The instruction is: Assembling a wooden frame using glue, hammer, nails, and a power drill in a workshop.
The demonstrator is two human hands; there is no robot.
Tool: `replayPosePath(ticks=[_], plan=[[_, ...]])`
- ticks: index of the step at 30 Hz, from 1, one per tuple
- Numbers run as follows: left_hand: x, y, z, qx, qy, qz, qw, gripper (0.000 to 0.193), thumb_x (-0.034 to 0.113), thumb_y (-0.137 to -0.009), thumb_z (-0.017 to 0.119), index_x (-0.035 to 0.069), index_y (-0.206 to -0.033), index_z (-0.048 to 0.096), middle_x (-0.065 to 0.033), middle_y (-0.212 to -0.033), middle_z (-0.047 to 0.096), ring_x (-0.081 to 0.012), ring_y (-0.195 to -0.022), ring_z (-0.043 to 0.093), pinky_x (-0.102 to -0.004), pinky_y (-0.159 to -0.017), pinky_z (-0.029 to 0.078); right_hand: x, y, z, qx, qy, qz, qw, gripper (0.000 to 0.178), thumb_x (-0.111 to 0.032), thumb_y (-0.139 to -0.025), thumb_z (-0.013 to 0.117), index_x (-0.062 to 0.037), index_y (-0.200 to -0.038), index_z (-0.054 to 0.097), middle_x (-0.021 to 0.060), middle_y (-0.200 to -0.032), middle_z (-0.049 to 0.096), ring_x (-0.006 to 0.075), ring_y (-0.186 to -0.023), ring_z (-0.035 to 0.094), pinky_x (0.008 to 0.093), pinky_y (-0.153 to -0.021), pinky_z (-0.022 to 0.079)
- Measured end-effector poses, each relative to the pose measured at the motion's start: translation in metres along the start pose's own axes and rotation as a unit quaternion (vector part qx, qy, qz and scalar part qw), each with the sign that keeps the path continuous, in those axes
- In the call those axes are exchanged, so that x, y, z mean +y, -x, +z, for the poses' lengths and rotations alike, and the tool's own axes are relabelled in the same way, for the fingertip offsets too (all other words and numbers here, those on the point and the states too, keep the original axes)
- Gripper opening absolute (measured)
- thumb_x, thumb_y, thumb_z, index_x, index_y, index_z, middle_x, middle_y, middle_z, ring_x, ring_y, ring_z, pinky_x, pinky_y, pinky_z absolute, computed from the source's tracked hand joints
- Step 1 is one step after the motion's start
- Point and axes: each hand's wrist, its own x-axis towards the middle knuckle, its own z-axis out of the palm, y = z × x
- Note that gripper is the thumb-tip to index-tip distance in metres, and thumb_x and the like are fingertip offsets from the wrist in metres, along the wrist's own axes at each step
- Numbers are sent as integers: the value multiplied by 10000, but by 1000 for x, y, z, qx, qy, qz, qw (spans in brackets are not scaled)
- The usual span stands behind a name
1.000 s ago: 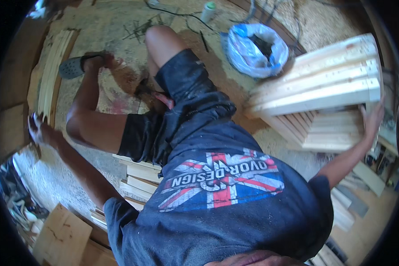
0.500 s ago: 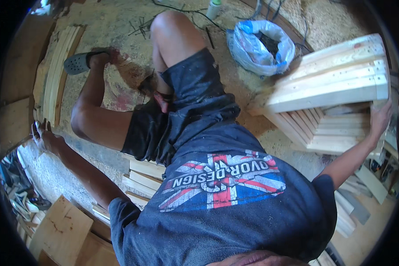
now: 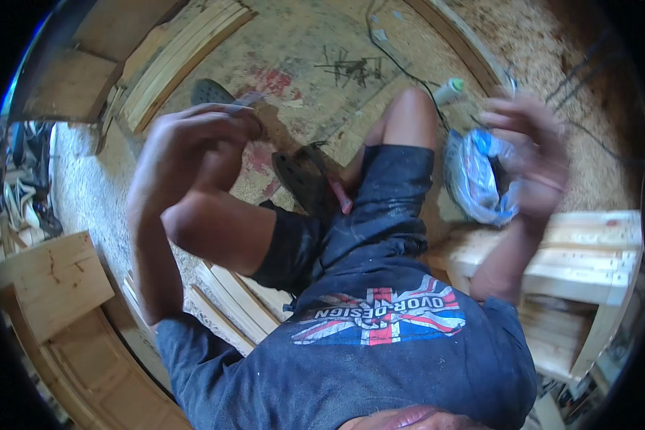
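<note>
We list one left hand [image 3: 197, 132], blurred, its fingers' grip untellable; one right hand [image 3: 530, 154], fingers loosely parted, near a plastic bag [image 3: 473, 179]; one slatted wooden frame [image 3: 588, 247] at our right, presumably kept there for easy reach.

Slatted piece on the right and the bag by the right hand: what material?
Slatted piece: wood, likely bare softwood; pale, board-like, no visible paint. Bag: probably thin plastic film; crinkled, whitish-blue, slightly glossy.
</note>
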Motion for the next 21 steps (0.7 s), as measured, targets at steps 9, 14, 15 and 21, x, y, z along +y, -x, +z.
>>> replayPosePath(ticks=[9, 14, 15, 21], plan=[[-54, -11, 30, -216, 3, 45, 975, 293, 35, -838, 632, 36, -1121, 707, -196, -1098, 676, -392, -1006, 677, -437, -891, 558, 58, -64, 205, -331, 55, -149, 930, 234, -52, -895, 678, 2, -1123, 676, 180, -947, 709, 378, -831, 709, 455, -707, 571], [-159, 46, 8, -136, 16, -78, 987, 325, 172, -948, 651, 41, -1245, 664, -198, -1346, 612, -372, -1216, 617, -444, -1015, 511, 182, -87, 260, -345, 209, -37, 914, 156, -160, -939, 649, -39, -979, 737, 224, -846, 698, 423, -796, 690, 494, -706, 529], [-197, 63, 10, -107, 7, -118, 987, 332, 214, -973, 657, 42, -1256, 661, -190, -1357, 622, -369, -1211, 629, -426, -1017, 518, 226, -91, 264, -345, 282, 6, 895, 195, -212, -942, 640, -47, -967, 740, 230, -854, 700, 438, -814, 687, 516, -720, 521], [-346, 157, 67, 69, 180, -372, 908, 392, 283, -990, 691, 20, -1278, 659, -149, -1227, 717, -259, -1111, 693, -393, -941, 550, 397, -115, 227, -379, 439, 79, 811, 260, -283, -917, 641, -56, -982, 750, 221, -895, 719, 442, -896, 688, 541, -810, 529]])
